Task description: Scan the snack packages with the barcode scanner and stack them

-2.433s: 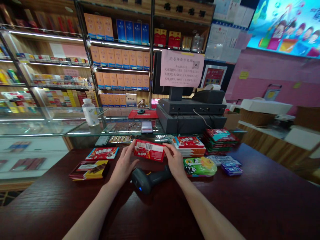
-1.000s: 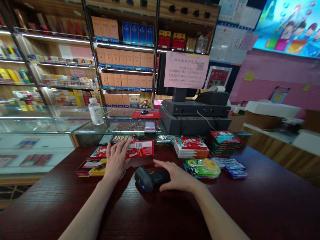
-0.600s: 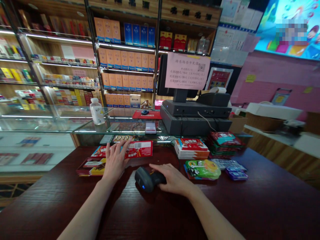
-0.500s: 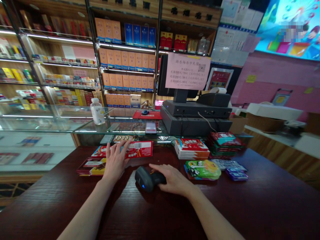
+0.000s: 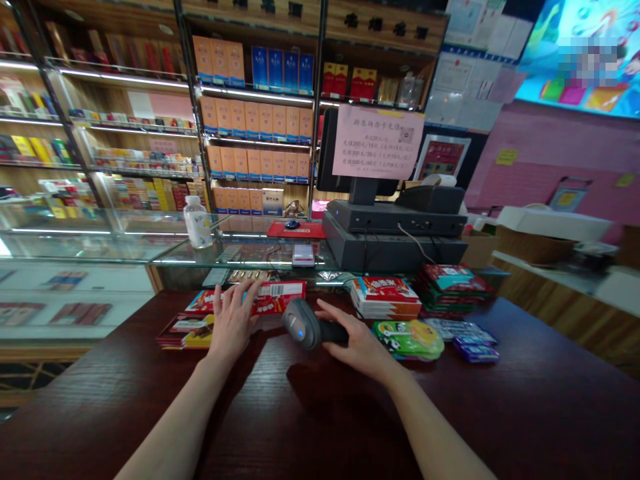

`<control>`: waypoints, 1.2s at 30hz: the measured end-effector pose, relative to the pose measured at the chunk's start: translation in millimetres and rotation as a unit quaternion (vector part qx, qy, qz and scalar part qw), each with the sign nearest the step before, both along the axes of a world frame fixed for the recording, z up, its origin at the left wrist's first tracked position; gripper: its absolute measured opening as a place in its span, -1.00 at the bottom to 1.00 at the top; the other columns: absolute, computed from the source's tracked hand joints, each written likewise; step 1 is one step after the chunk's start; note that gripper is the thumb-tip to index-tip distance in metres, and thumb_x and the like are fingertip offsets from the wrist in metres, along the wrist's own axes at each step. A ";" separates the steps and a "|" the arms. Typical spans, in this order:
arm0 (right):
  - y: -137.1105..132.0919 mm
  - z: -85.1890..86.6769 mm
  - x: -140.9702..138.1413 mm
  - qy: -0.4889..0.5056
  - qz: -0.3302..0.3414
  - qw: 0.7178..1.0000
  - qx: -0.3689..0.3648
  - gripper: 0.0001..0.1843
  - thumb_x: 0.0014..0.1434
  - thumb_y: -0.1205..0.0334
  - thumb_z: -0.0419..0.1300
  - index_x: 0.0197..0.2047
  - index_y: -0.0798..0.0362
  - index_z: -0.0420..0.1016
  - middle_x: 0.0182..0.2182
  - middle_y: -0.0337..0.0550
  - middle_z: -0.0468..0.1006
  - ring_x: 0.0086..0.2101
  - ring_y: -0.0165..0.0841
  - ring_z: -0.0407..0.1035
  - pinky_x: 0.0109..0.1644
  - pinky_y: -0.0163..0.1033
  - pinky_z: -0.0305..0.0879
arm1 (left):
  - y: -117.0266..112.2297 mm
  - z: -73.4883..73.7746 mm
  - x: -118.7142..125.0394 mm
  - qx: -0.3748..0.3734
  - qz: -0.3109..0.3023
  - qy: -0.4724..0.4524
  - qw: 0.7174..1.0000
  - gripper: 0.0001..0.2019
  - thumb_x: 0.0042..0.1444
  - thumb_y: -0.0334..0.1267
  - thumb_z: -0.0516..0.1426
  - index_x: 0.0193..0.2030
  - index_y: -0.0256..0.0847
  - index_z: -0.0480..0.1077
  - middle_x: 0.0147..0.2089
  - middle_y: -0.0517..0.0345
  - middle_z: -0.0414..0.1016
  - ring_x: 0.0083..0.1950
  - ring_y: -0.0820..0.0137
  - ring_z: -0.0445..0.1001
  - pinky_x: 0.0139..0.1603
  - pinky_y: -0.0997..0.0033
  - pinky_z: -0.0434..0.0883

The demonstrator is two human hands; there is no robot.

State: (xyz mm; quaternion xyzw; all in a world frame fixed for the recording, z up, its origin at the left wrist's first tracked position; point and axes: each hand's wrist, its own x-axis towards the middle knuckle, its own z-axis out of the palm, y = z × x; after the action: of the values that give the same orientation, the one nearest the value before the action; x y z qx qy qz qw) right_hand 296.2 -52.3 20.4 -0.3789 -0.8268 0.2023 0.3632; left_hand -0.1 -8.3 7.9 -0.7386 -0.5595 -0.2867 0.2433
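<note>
My right hand [image 5: 357, 343] is wrapped round the handle of a dark grey barcode scanner [image 5: 303, 325], raised above the dark wooden table. A blue light glows on the scanner's head. My left hand [image 5: 233, 319] lies with fingers stretched over a flat red snack box [image 5: 283, 289], whose printed barcode faces up near its right end. Under that palm part of the box is hidden. Beside my left wrist sits a stack of dark red and yellow packets [image 5: 185, 332].
To the right are stacked red-and-white boxes [image 5: 385, 298], green panda packets [image 5: 405, 339], purple packets [image 5: 477, 349] and dark red packets [image 5: 455, 287]. Behind stand a till [image 5: 395, 240], a phone [image 5: 303, 255] and a white bottle [image 5: 197, 223] on the glass counter.
The barcode scanner has risen off the table in my right hand and moved up and slightly right, towards the red box's barcode end. My left hand stays nearly still on the box.
</note>
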 end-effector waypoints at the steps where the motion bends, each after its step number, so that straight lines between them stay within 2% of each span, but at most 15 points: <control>1: 0.0 0.5 1.3 0.007 0.000 1.000 -0.009 -0.12 0.14 0.36 0.26 0.44 -0.26 0.04 0.21 -0.20 0.47 0.12 -0.21 0.41 0.28 0.04 0.24 | 0.0 -0.1 -0.1 0.002 0.001 -0.003 1.000 -0.24 0.07 -0.42 0.21 0.42 -0.07 0.10 0.31 -0.01 0.33 0.27 0.06 0.28 0.46 -0.28 -0.07; 6: -1.7 3.7 4.6 0.019 0.004 0.999 -0.035 -0.09 0.11 0.37 0.28 0.44 -0.27 0.05 0.18 -0.22 0.49 0.12 -0.24 0.41 0.28 0.01 0.24 | 0.0 -0.4 -0.6 0.009 0.005 -0.010 1.000 -0.27 0.10 -0.42 0.17 0.42 -0.11 0.10 0.33 -0.05 0.31 0.31 0.07 0.25 0.47 -0.26 -0.09; 11: -2.7 7.2 5.5 0.015 0.009 0.999 -0.043 -0.11 0.12 0.37 0.27 0.44 -0.24 0.05 0.16 -0.19 0.49 0.10 -0.23 0.41 0.27 0.01 0.24 | -0.6 0.3 0.6 0.014 0.001 -0.014 1.000 -0.25 0.09 -0.42 0.17 0.43 -0.06 0.09 0.33 -0.03 0.31 0.31 0.07 0.26 0.48 -0.25 -0.10; 16: -2.4 6.0 6.2 0.011 0.002 0.999 -0.039 -0.12 0.12 0.36 0.28 0.44 -0.24 0.06 0.16 -0.18 0.49 0.10 -0.23 0.40 0.27 0.01 0.22 | 0.9 -0.7 0.6 0.024 0.005 -0.008 1.000 -0.31 0.11 -0.40 0.16 0.41 -0.15 0.16 0.30 -0.12 0.33 0.30 0.04 0.28 0.46 -0.26 -0.04; 22: -3.5 5.6 3.4 -0.005 0.019 0.999 -0.043 -0.10 0.14 0.34 0.28 0.46 -0.26 0.01 0.18 -0.19 0.48 0.12 -0.23 0.39 0.26 -0.01 0.21 | -0.4 0.2 0.2 0.014 0.000 -0.016 1.000 -0.27 0.10 -0.41 0.16 0.43 -0.09 0.11 0.33 -0.05 0.31 0.31 0.05 0.26 0.48 -0.26 -0.09; 31: -6.4 -4.7 -9.2 -0.132 0.054 0.989 -0.038 -0.12 0.17 0.29 0.27 0.46 -0.23 0.01 0.23 -0.14 0.44 0.17 -0.19 0.34 0.22 -0.06 0.15 | -0.8 1.2 0.8 0.012 0.002 -0.017 1.000 -0.27 0.10 -0.37 0.19 0.43 -0.10 0.10 0.32 -0.05 0.31 0.30 0.03 0.26 0.47 -0.25 -0.06; 36: -6.8 -9.2 -12.6 -0.162 0.061 0.984 -0.045 -0.12 0.16 0.25 0.29 0.46 -0.23 0.00 0.22 -0.12 0.44 0.17 -0.18 0.33 0.22 -0.07 0.14 | -1.7 0.9 -0.4 0.013 -0.005 -0.021 1.000 -0.24 0.11 -0.36 0.19 0.45 -0.06 0.05 0.32 -0.04 0.30 0.31 0.05 0.25 0.47 -0.24 -0.06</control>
State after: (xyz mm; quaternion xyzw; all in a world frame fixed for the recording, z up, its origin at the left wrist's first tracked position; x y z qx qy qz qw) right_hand 283.5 -59.1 11.1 -0.3715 -0.8863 0.1975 0.1937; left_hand -0.5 -10.0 8.8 -0.7321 -0.5570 -0.3104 0.2395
